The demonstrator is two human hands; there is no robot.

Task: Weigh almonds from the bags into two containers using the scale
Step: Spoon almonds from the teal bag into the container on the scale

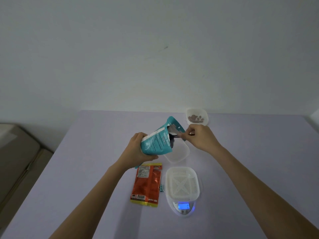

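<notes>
My left hand [138, 149] grips the body of a teal almond bag [156, 140], tilted with its torn mouth to the right. My right hand [198, 137] pinches the bag's open top edge. Under the bag's mouth sits a clear plastic container [179, 154] that looks empty. A second clear container [197, 117] at the table's far edge holds several almonds. Nearer to me, a white scale [183, 207] with a lit blue display carries a white slotted basket [182, 183]. An orange and yellow bag [146, 184] lies flat to the left of the scale.
A lilac table [86, 169] carries everything and meets a plain wall at the back. A small teal scrap [161, 188] lies between the orange bag and the scale. A beige piece of furniture [19, 161] stands to the left of the table.
</notes>
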